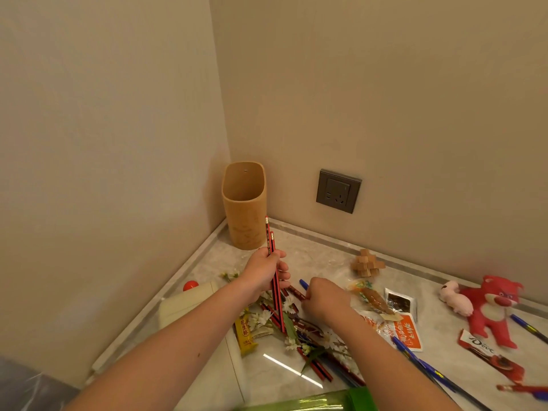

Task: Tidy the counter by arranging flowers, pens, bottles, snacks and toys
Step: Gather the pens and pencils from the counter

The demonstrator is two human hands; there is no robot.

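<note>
While pens and pencils lie tangled with flowers and snacks on the worktop, the left hand holds gathered red pencils upright, fingers curled round them, apparently bound for the empty bamboo holder in the far corner. The right hand pinches another from the pile. Toys wait far right.

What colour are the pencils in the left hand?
The thin pencils that the left hand grips are striped red and black, seen in the head view.
</note>
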